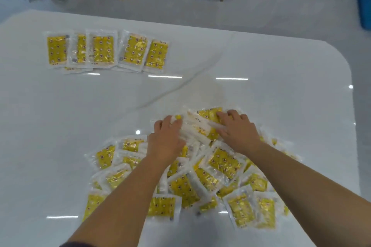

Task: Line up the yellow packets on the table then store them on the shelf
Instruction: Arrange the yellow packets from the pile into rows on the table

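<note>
The left hand [166, 138] has its fingers curled over the left end of a bunch of yellow packets [197, 126]. The right hand [239, 132] lies over the right end with fingers bent down and thumb stretched along the near edge. Blur hides whether it pinches or only presses. The bunch spans the gap between the 2 hands, its long axis running left to right and tilted a little away on the right. It sits on the far edge of the loose pile [210, 178] under both forearms.

The row [106, 50] of 5 overlapping packets lies well apart, ahead and to the left on the white table [60, 116]. Its packets point away from the person. Its open right end is the nearest part, and the left hand is nearer to it, so the carry likely goes forward and leftward.
</note>
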Available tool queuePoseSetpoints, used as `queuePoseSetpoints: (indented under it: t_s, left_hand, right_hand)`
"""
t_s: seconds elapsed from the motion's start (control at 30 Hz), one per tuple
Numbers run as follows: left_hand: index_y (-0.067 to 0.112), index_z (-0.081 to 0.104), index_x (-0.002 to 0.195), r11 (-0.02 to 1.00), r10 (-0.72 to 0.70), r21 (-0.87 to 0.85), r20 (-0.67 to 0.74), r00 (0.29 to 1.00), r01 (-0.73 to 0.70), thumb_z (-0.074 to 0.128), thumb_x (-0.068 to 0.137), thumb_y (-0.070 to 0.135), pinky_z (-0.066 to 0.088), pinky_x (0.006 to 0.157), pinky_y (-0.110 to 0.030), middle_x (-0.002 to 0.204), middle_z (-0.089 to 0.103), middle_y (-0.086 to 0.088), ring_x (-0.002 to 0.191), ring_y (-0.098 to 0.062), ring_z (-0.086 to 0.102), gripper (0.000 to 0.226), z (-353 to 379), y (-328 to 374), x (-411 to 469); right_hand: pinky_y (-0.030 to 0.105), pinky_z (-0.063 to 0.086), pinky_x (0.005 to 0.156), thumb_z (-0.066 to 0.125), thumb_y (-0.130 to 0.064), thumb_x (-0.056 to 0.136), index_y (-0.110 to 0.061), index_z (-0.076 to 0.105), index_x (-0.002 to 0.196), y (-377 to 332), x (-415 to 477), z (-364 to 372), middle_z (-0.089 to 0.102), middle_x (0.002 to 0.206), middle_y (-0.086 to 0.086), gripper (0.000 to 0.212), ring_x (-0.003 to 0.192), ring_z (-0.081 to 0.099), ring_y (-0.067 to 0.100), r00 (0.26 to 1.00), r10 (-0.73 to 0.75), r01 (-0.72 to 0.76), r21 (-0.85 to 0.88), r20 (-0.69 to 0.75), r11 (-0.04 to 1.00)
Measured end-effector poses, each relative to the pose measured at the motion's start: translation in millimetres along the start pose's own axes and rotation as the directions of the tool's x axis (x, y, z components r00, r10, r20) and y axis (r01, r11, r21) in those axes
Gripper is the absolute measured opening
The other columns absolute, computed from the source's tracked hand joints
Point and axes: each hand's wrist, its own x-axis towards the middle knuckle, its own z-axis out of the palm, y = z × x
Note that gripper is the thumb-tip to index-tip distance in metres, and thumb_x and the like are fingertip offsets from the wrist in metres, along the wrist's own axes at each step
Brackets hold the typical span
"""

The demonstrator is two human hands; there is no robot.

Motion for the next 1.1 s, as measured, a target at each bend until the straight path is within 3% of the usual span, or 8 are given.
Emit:
queuePoseSetpoints:
  t_s: [0.17,0.43,0.53,0.7,0.8,0.93,1.03,1.1]
  left_hand:
    - [0.027,0.041,0.135,0.994,0.079,-0.073,-0.001,0.997,-0.079,0.060,0.091,0.022,0.046,0.090,-0.032,0.139,0.037,0.005,0.123,-0.020,0.034,0.048,10.6,5.4,-16.0]
    - [0.022,0.048,0.128,0.949,-0.089,-0.310,-0.091,0.992,0.056,0.067,0.087,0.016,0.041,0.080,-0.025,0.116,0.053,0.005,0.107,-0.014,0.053,0.046,13.8,8.6,-31.2]
    - [0.014,0.059,0.097,0.937,-0.115,-0.340,-0.097,0.989,0.076,0.064,0.089,0.016,0.037,0.067,-0.024,0.093,0.058,0.002,0.086,-0.019,0.059,0.009,6.8,7.8,-33.5]
    - [0.018,0.064,0.087,0.921,-0.100,-0.386,-0.118,0.988,0.047,0.063,0.092,0.020,0.041,0.060,-0.025,0.080,0.063,0.004,0.067,-0.014,0.056,0.006,-13.6,5.9,-49.7]
    - [0.021,0.066,0.087,0.908,-0.079,-0.419,-0.135,0.988,0.016,0.062,0.092,0.023,0.049,0.069,-0.033,0.083,0.068,0.006,0.075,-0.021,0.063,0.007,-28.0,4.5,-63.2]
    - [0.020,0.054,0.075,0.855,-0.070,-0.515,-0.226,0.972,-0.058,0.061,0.093,0.024,0.043,0.062,-0.024,0.068,0.057,0.010,0.064,-0.011,0.054,0.020,-48.6,0.2,-76.2]
    - [0.018,0.044,0.070,0.765,-0.146,-0.642,-0.257,0.955,-0.056,0.060,0.093,0.023,0.032,0.052,-0.017,0.059,0.042,0.006,0.052,-0.005,0.035,0.028,-62.6,-4.7,-78.3]
    - [0.014,0.042,0.069,0.688,-0.188,-0.725,-0.209,0.960,-0.023,0.061,0.092,0.026,0.036,0.054,-0.025,0.058,0.039,0.001,0.052,-0.010,0.035,0.032,-68.2,-9.0,-77.6]
  right_hand:
    - [0.038,0.048,0.085,0.041,-0.039,0.098,-0.030,0.038,0.139,8.0,-31.8,22.3,0.042,0.137,-0.002,0.041,0.113,0.049,0.025,0.999,-0.052,0.053,0.054,-0.010,0.997]
    - [0.030,0.041,0.064,0.049,-0.030,0.098,-0.017,0.055,0.106,12.9,-52.9,33.6,0.048,0.098,-0.001,0.016,0.079,0.053,0.019,1.000,-0.002,-0.003,0.188,0.029,0.982]
    - [0.031,0.042,0.069,0.052,-0.031,0.098,-0.018,0.055,0.098,14.7,-54.1,24.7,0.052,0.095,-0.001,0.013,0.085,0.056,0.020,0.995,-0.001,-0.020,0.220,0.097,0.975]
    - [0.038,0.046,0.086,0.055,-0.024,0.092,-0.023,0.053,0.085,8.6,-64.1,6.2,0.054,0.096,-0.005,0.008,0.092,0.054,0.016,0.998,0.038,-0.054,0.318,0.055,0.947]
    - [0.029,0.042,0.089,0.056,-0.022,0.092,-0.024,0.058,0.101,-7.8,-77.8,-6.5,0.056,0.115,-0.006,0.009,0.110,0.052,0.013,0.997,0.019,-0.061,0.552,0.081,0.832]
    - [0.024,0.034,0.099,0.069,-0.027,0.086,-0.027,0.039,0.141,-42.5,-92.4,-16.7,0.044,0.144,-0.011,0.062,0.132,0.041,0.008,0.954,-0.200,-0.035,0.747,0.222,0.664]
    - [0.026,0.035,0.104,0.078,-0.034,0.078,-0.031,0.036,0.141,-73.9,-91.7,-19.6,0.045,0.139,-0.019,0.076,0.129,0.040,-0.002,0.962,-0.183,-0.095,0.872,0.205,0.480]
    - [0.031,0.048,0.097,0.081,-0.035,0.075,-0.031,0.054,0.127,-91.7,-86.5,-22.5,0.062,0.122,-0.017,0.058,0.112,0.059,0.001,0.961,-0.163,-0.152,0.917,0.225,0.368]
